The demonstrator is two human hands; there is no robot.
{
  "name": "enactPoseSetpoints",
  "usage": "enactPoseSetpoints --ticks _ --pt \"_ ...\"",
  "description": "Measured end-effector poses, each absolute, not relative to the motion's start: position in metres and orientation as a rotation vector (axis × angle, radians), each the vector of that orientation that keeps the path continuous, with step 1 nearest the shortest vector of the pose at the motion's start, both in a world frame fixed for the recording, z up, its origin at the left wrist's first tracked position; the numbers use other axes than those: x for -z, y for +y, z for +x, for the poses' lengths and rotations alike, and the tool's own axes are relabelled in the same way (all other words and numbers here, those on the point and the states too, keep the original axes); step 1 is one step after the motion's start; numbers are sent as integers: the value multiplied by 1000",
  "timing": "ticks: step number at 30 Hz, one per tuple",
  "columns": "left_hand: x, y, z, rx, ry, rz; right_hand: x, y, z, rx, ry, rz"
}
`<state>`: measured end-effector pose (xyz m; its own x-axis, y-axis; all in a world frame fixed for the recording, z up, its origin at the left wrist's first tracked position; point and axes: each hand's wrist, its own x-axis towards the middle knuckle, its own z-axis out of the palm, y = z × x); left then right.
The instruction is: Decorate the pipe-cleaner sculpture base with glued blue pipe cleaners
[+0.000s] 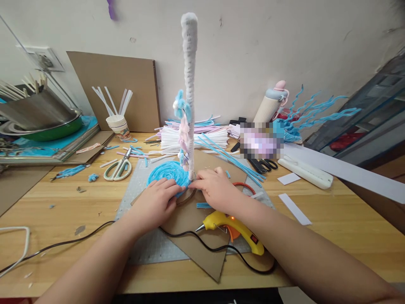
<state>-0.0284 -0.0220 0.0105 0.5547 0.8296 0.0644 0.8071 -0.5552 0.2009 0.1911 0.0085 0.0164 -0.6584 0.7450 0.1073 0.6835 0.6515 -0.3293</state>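
Observation:
A flat round coil of blue pipe cleaners point(166, 169) lies on brown cardboard over a grey cutting mat. At its right edge stands an upright post wrapped in white pipe cleaner point(189, 76), with blue and pink fuzzy flowers point(183, 131) along its left side. My left hand point(160, 196) grips the coil's near edge, fingers over the top and thumb in front. Against the foot of the post, my right hand point(218, 190) has its fingertips pinched together at the coil's rim; what is between them is hidden. A yellow hot glue gun point(236, 226), its light glowing, lies below my right wrist.
Green-handled scissors point(118, 169) lie left of the mat point(139, 242). Bundled pipe cleaners point(209, 141) and a paper cup point(118, 124) stand behind. A black cord point(205, 245) crosses the front. A bottle point(268, 103) and white strips point(295, 209) are at right.

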Motion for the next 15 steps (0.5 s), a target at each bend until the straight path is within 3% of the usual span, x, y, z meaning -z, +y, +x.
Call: enactPoseSetpoints --ticks 15 --pt "-12 -21 -33 -297 1339 2542 -14 9 192 -407 -2684 -918"
